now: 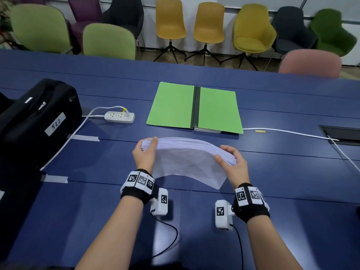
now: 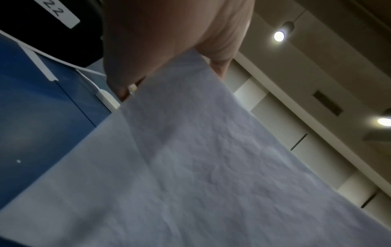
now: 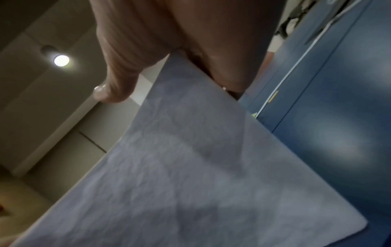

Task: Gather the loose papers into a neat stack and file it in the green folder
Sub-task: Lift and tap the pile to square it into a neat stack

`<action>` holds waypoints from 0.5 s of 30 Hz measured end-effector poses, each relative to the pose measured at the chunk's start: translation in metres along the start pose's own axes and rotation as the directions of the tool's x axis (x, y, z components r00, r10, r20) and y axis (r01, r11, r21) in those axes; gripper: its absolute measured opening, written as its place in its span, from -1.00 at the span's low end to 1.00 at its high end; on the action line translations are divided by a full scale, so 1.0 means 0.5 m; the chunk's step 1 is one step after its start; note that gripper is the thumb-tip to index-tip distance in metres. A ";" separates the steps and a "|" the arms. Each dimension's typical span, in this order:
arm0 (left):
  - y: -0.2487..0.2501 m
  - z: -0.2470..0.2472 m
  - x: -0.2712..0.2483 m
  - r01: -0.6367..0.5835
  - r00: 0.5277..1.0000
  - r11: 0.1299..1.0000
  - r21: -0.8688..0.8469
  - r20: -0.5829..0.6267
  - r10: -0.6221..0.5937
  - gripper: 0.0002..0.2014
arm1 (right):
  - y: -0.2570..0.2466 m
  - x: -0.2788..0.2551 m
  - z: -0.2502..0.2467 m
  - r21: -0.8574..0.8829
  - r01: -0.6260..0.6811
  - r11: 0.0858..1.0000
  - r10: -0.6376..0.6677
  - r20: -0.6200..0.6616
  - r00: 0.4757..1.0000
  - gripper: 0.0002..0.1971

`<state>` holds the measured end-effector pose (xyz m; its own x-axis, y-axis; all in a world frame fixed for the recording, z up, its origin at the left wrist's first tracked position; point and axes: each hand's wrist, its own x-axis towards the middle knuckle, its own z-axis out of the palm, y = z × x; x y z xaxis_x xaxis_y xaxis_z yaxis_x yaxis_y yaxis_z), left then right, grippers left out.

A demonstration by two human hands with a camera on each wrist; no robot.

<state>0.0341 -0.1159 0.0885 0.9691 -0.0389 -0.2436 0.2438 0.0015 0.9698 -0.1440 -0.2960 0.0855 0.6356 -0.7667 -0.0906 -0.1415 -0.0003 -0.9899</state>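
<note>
A thick stack of white papers (image 1: 187, 160) stands on its long edge on the blue table (image 1: 272, 191), bowed upward between my two hands. My left hand (image 1: 145, 152) grips its left end, thumb on the near face. My right hand (image 1: 231, 162) grips the right end the same way. Both wrist views look up along the paper: the stack (image 2: 201, 167) under my left hand (image 2: 169, 41), and the stack (image 3: 190, 167) under my right hand (image 3: 180, 41). The green folder (image 1: 194, 108) lies open and flat just beyond the stack, with nothing in it.
A white power strip (image 1: 119, 117) with its cable lies left of the folder. A black bag (image 1: 37, 117) labelled 522 sits at the left. A white cable (image 1: 292, 133) runs right to a table hatch (image 1: 342, 134). Chairs (image 1: 169, 22) line the far side.
</note>
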 end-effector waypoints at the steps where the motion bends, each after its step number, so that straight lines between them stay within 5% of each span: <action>1: -0.001 -0.002 0.004 -0.005 0.999 1.000 0.014 0.041 0.005 -0.89 | 0.001 -0.001 -0.003 -0.027 0.017 0.999 -0.016 0.043 0.999 -0.66; 6: 0.001 -0.042 0.010 -0.098 0.929 0.976 0.196 0.370 0.019 -0.53 | -0.011 0.006 -0.017 -0.486 0.067 0.871 -0.062 0.026 0.998 -0.86; 11: -0.009 -0.059 0.013 -0.238 0.936 0.899 0.368 0.334 0.111 -0.74 | -0.071 0.022 -0.004 -0.905 0.126 0.406 0.091 0.177 0.980 -0.78; 13: 0.011 -0.046 -0.008 -0.322 0.910 0.862 0.390 0.378 0.169 -0.83 | -0.088 0.026 0.007 -0.916 0.170 0.363 0.107 0.223 0.969 -0.78; 15: 0.044 -0.027 -0.038 -0.461 0.847 0.787 0.410 0.468 0.252 -0.82 | -0.101 0.029 0.019 -0.855 0.257 0.451 0.061 0.317 0.946 -0.82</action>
<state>0.0217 -0.1014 0.1143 0.8648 -0.5002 0.0429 -0.2698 -0.3910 0.8800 -0.1205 -0.3012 0.1329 0.8336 -0.5221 -0.1804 -0.5489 -0.7460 -0.3771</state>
